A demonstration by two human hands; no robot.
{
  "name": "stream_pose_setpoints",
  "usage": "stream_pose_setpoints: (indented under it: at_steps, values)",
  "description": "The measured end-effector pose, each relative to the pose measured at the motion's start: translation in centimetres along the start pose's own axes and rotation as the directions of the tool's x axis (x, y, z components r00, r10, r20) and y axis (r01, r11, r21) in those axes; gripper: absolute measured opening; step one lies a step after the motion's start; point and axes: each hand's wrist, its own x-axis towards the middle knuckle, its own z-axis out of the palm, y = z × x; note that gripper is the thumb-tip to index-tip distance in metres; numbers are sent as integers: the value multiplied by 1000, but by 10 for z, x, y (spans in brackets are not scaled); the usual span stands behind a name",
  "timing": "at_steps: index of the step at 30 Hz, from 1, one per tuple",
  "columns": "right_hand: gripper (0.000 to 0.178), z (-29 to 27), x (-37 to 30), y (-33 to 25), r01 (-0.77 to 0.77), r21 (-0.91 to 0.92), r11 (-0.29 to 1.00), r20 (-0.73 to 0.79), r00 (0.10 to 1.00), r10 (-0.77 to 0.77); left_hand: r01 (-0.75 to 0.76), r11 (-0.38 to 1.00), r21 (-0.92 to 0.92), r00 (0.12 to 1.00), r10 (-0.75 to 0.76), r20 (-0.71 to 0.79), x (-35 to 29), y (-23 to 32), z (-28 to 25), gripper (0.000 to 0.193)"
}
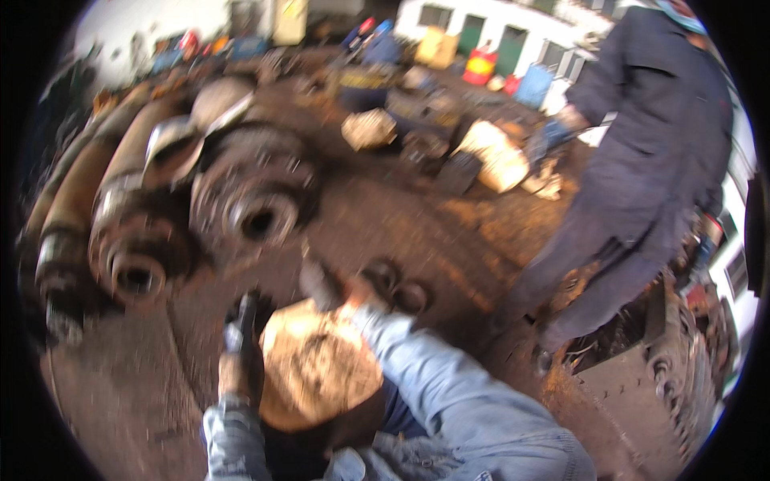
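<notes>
My left hand point(247, 325), in a dark glove, is raised at the left side of a pale tan, rounded piece point(321, 373). That piece has dark stains on its face and could be wood or cardboard. Beyond its upper edge is my right hand point(325, 287), in a grey glove, its wrist bent inward. Motion blur smears the fingers of both hands, so I cannot tell whether they hold anything. Close to the right hand, two dark metal rings point(411, 297) lie on the floor, partly behind my wrist.
Large rusty cylinders point(261, 220) with flanged ends lie in a row at left. A person in dark overalls point(634, 160) stands close on the right, beside a heavy metal plate point(618, 377). Further off are tan pieces point(493, 156), a red-yellow drum point(480, 66) and other people point(381, 46).
</notes>
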Motion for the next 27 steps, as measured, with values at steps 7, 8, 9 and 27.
stream_pose_setpoints:
  at_steps: [7,8,9,27]
  values:
    - [65,-30,-29,-39,-70,-238,969,4,997,73,73,997,-25,996,-71,61,22,-26,23,43]
    - [60,-29,-29,-45,-72,-183,981,24,997,77,89,996,-29,995,-88,57,24,-19,21,51]
    - [56,-30,-26,-47,-83,-125,989,40,995,89,113,993,-38,992,-111,54,27,-19,25,58]
    - [59,-16,4,-25,-102,-396,913,64,988,138,-14,960,281,993,45,-105,-7,22,21,62]
